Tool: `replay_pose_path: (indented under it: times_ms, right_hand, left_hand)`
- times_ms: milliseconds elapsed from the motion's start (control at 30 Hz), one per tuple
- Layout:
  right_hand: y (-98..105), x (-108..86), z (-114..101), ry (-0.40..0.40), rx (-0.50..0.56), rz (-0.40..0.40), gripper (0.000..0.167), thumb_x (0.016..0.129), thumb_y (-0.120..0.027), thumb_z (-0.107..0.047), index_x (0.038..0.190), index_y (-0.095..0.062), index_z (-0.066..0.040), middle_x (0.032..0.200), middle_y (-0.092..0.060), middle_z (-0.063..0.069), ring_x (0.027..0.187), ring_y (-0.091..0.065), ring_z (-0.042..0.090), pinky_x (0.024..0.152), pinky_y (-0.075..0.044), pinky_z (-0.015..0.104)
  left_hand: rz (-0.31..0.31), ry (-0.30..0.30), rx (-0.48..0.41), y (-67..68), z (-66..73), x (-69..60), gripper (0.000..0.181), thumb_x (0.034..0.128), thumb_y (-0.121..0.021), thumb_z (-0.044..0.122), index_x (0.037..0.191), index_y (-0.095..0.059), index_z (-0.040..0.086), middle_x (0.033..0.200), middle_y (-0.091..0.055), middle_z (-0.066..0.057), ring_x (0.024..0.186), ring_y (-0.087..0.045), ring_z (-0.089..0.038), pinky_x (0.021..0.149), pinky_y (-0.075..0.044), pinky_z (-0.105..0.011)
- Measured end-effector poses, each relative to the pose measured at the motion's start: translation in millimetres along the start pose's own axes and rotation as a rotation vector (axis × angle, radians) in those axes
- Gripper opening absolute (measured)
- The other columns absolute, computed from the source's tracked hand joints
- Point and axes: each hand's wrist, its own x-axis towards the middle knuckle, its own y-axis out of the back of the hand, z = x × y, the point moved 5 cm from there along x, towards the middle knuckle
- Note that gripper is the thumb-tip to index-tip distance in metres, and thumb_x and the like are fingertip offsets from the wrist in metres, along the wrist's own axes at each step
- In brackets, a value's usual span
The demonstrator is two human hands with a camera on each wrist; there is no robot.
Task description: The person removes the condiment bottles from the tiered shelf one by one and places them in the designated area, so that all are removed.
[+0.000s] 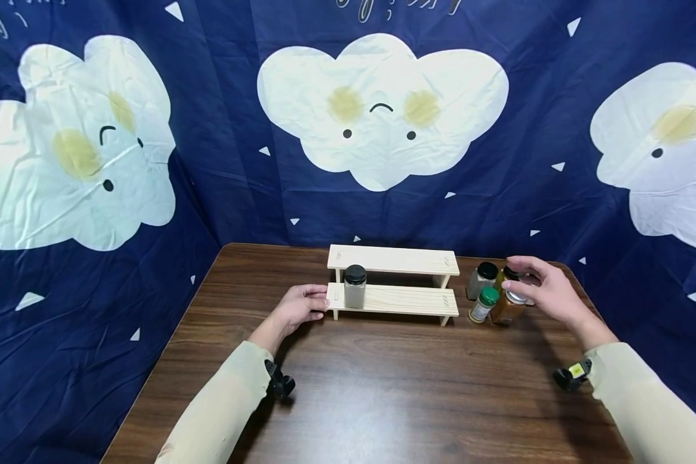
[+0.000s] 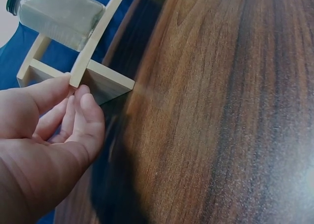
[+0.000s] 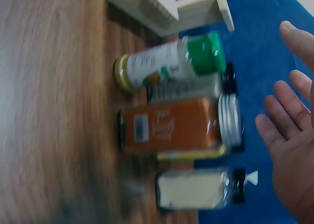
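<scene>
My left hand [image 1: 294,309] pinches the left end of the lower board of a two-step wooden shelf rack [image 1: 408,299], thumb on top and fingers beneath in the left wrist view. On that board, near its left end, stands a black-capped glass jar [image 1: 356,294] with pale contents. Above a group of spice jars at the right, my right hand [image 1: 550,295] hovers with fingers spread, holding nothing. The group includes an orange-brown spice jar with a silver lid [image 3: 169,126], a green-capped shaker [image 3: 154,65], a black-capped jar of pale powder [image 3: 194,189] and others partly hidden.
The brown wooden table [image 1: 371,386] has its back edge against a dark blue curtain [image 1: 243,193] printed with white clouds. The rack's upper board [image 1: 394,259] stands behind the lower one. The jars stand close together right of the rack.
</scene>
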Motion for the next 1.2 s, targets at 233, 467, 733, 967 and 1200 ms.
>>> replay_pose_path:
  times_ms: [233, 467, 733, 967, 1200]
  right_hand:
    - [-22.0, 16.5, -26.1, 0.029, 0.021, -0.054, 0.053, 0.094, -0.078, -0.022, 0.141, -0.058, -0.008, 0.139, -0.06, 0.022, 0.115, -0.059, 0.001, 0.095, -0.05, 0.013]
    - [-53.4, 35.5, -45.1, 0.051, 0.028, -0.1, 0.054, 0.092, -0.079, -0.024, 0.139, -0.059, -0.008, 0.139, -0.062, 0.018, 0.121, -0.06, 0.024, 0.102, -0.051, 0.035]
    - [-92.1, 54.4, -68.7, 0.076, 0.168, -0.153, 0.053, 0.089, -0.082, -0.016, 0.136, -0.061, -0.002, 0.136, -0.063, 0.018, 0.125, -0.059, 0.035, 0.097, -0.054, 0.042]
    - [-122.3, 67.0, -85.9, 0.114, 0.221, -0.198, 0.053, 0.087, -0.084, -0.014, 0.133, -0.063, -0.002, 0.135, -0.064, 0.016, 0.122, -0.061, 0.032, 0.096, -0.054, 0.047]
    - [-152.0, 72.0, -102.9, 0.128, 0.289, -0.258, 0.052, 0.087, -0.083, -0.01, 0.133, -0.062, 0.002, 0.132, -0.064, 0.021, 0.119, -0.062, 0.036, 0.098, -0.051, 0.057]
  left_hand:
    - [0.005, 0.003, 0.022, 0.1, 0.8, 1.0, 0.048, 0.0945, -0.066, -0.004, 0.141, -0.052, -0.007, 0.114, -0.065, -0.011, 0.081, -0.064, -0.012, 0.071, -0.059, -0.026]
    - [0.005, 0.014, 0.027, 0.7, 1.4, 2.5, 0.048, 0.0937, -0.067, -0.005, 0.14, -0.053, -0.008, 0.109, -0.065, -0.009, 0.08, -0.064, -0.013, 0.069, -0.059, -0.026]
    - [0.002, 0.016, 0.035, 1.9, 5.5, 3.1, 0.049, 0.0938, -0.067, -0.005, 0.14, -0.052, -0.008, 0.113, -0.065, -0.011, 0.079, -0.064, -0.012, 0.068, -0.058, -0.025]
    - [-0.001, 0.021, 0.048, 2.7, 7.0, 3.5, 0.049, 0.0937, -0.067, -0.004, 0.141, -0.053, -0.008, 0.116, -0.064, -0.013, 0.081, -0.064, -0.013, 0.07, -0.058, -0.026]
    - [-0.002, 0.023, 0.054, 2.3, 7.1, 4.6, 0.049, 0.0938, -0.067, -0.004, 0.14, -0.053, -0.008, 0.113, -0.065, -0.012, 0.08, -0.064, -0.013, 0.07, -0.058, -0.025]
